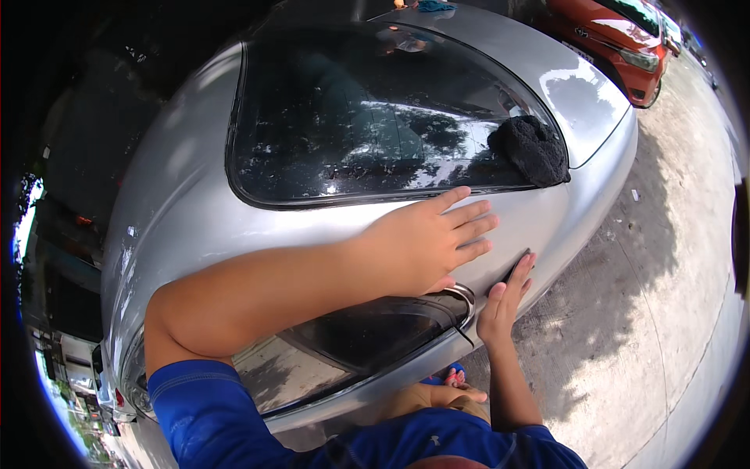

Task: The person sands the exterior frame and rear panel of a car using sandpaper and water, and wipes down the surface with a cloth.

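Observation:
A silver car body (351,225) fills the middle of the view, with a large dark glass window (328,117) above my arm. My left hand (451,240) lies flat on the panel just below the window's rubber edge, its fingers spread. Beside it, lower right, my right hand (507,299) rests against the body with straight fingers; a thin dark patch runs along them, and whether it is a held item or a reflection I cannot tell. A black fluffy cloth or mitt (530,149) lies at the window's right corner. Under my left arm is a side window (375,334) with bright curved trim.
At the top edge, a teal cloth (435,6) lies on the car beside part of another person's hand (400,3). A red car (630,50) stands at the upper right. Concrete ground (644,328) borders the silver car on the right. My legs and a sandalled foot show below.

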`<state>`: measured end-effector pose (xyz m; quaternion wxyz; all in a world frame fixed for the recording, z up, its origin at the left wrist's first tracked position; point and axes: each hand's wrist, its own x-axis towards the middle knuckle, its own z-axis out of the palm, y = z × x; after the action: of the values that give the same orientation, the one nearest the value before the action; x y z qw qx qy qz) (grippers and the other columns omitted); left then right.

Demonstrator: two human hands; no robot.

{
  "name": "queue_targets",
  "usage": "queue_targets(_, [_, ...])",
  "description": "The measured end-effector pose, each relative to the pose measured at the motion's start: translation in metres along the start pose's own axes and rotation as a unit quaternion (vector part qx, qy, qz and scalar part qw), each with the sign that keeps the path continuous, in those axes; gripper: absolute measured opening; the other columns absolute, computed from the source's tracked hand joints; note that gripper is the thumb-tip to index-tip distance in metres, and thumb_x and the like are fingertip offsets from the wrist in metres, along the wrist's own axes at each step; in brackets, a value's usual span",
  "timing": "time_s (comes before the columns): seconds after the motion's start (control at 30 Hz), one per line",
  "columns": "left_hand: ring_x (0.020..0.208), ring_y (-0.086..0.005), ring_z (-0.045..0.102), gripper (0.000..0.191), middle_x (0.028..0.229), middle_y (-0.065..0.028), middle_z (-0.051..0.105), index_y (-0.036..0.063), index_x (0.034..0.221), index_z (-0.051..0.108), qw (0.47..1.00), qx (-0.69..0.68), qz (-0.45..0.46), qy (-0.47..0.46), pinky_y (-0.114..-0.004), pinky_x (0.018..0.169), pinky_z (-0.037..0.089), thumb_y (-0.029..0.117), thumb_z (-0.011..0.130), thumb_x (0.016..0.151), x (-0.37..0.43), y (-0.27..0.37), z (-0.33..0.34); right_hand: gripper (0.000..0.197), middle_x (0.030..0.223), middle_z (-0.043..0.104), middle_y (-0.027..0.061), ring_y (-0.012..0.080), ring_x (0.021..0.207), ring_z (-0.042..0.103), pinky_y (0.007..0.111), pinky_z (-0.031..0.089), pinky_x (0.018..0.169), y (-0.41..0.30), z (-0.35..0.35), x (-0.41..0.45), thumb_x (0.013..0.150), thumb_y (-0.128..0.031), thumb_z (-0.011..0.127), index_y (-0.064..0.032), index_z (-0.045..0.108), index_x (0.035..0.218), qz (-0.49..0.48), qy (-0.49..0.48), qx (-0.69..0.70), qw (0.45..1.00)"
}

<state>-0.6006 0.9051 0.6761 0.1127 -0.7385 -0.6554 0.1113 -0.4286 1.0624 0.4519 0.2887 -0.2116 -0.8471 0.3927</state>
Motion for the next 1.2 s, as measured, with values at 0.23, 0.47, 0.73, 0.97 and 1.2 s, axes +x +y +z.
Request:
queue_targets(0.23, [0.161,-0.0294,0.037,0.071,0.171,-0.011,0.046,0.0146,0.156,0.058,1.0,0.0,0.007,-0.006,-0.052,0.134,0.025,0.054,0.07,0.099,0.001,-0.001,-0.006,0.081,0.182,0.001,0.0283,0.0456,0.17,0.001,0.064,-0.003,0.132,0.043,-0.023,0.068,0.117,-0.052,0.023,0.0009,0.002,0.175,0.026,0.022,-0.035,0.999])
queue_targets(0.47, [0.16,-0.0304,0.039,0.069,0.169,-0.0121,0.048,0.0144,0.154,0.061,1.0,0.001,0.001,-0.013,-0.053,0.133,0.027,0.052,0.073,0.098,0.001,-0.001,-0.005,0.088,0.18,0.0,0.0347,0.0476,0.169,-0.003,0.068,-0.008,0.128,0.012,0.037,-0.071,0.114,-0.055,0.026,0.0013,-0.001,0.175,-0.013,-0.063,0.038,0.997])
queue_targets(0.73, [0.158,-0.0311,0.041,0.066,0.166,-0.0129,0.051,0.0113,0.149,0.063,1.0,-0.026,0.006,-0.002,-0.053,0.132,0.029,0.049,0.075,0.096,0.004,-0.002,-0.014,0.075,0.184,0.004,0.0224,0.0402,0.171,0.001,0.069,-0.006,0.129,0.053,-0.039,0.091,0.118,-0.048,0.019,-0.0031,0.005,0.176,0.017,0.015,-0.075,0.997])
queue_targets(0.97, [0.158,-0.0309,0.042,0.065,0.166,-0.0136,0.051,0.0109,0.147,0.063,0.999,-0.036,0.001,-0.024,-0.054,0.131,0.03,0.048,0.076,0.096,-0.008,-0.007,-0.013,0.087,0.183,0.003,0.0265,0.0453,0.17,0.0,0.068,-0.009,0.128,0.028,0.011,0.013,0.115,-0.06,0.02,-0.0009,0.0,0.176,-0.028,-0.017,-0.037,0.999])
queue_targets(1.2, [0.155,-0.0326,0.046,0.06,0.163,-0.0122,0.054,0.0126,0.144,0.066,0.997,-0.066,0.002,-0.033,-0.055,0.13,0.033,0.043,0.078,0.094,0.015,-0.008,-0.024,0.085,0.181,0.0,0.0314,0.0488,0.169,-0.003,0.071,-0.007,0.128,0.024,0.004,-0.009,0.114,-0.048,0.032,0.0034,0.001,0.174,-0.016,-0.038,-0.003,0.999])
